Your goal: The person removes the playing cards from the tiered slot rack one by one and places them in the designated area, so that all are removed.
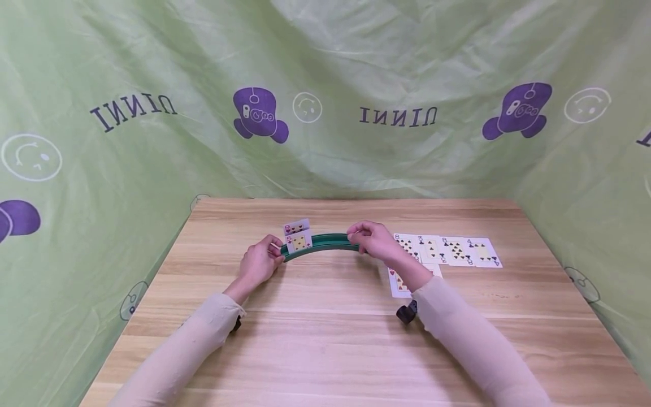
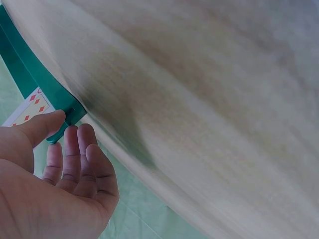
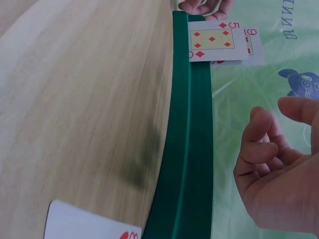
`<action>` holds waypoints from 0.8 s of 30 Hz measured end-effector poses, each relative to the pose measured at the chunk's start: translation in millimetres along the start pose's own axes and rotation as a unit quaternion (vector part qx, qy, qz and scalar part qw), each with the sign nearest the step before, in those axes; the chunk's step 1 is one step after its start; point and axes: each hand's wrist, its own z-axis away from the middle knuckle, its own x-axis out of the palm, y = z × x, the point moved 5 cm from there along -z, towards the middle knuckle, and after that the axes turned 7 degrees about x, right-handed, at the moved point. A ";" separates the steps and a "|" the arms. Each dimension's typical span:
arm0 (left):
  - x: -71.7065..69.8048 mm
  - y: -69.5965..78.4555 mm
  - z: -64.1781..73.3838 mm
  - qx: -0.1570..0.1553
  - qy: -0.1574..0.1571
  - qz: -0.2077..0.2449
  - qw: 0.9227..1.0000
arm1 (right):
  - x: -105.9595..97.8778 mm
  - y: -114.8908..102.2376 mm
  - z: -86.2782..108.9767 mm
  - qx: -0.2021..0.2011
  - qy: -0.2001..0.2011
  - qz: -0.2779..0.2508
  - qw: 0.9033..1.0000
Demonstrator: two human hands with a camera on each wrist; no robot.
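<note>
A green curved card holder [image 1: 328, 242] is on the wooden table. At its left end, my left hand [image 1: 259, 261] pinches it, thumb over the end and fingertips underneath, as the left wrist view [image 2: 75, 169] shows. A five of diamonds [image 3: 218, 42] stands in the slot near that end, overlapping another red card [image 3: 255, 47] behind it. By the holder's right end, my right hand [image 1: 376, 242] has loosely bent fingers. In the right wrist view, that hand [image 3: 279, 169] shows nothing between its thumb and fingers and appears apart from the holder.
Face-up black-suited cards [image 1: 460, 252] lie in an overlapping row at the right. Below the row's left end lies a red heart card [image 1: 399, 285], partly hidden by my right forearm. A black wrist device [image 1: 407, 312] shows under the right sleeve. Green printed cloth [image 1: 325, 152] surrounds the table.
</note>
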 end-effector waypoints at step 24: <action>0.6 0.7 0.6 -0.004 -0.002 0.002 1.000 | 45.5 -12.9 -30.0 -0.008 -0.004 0.006 1.000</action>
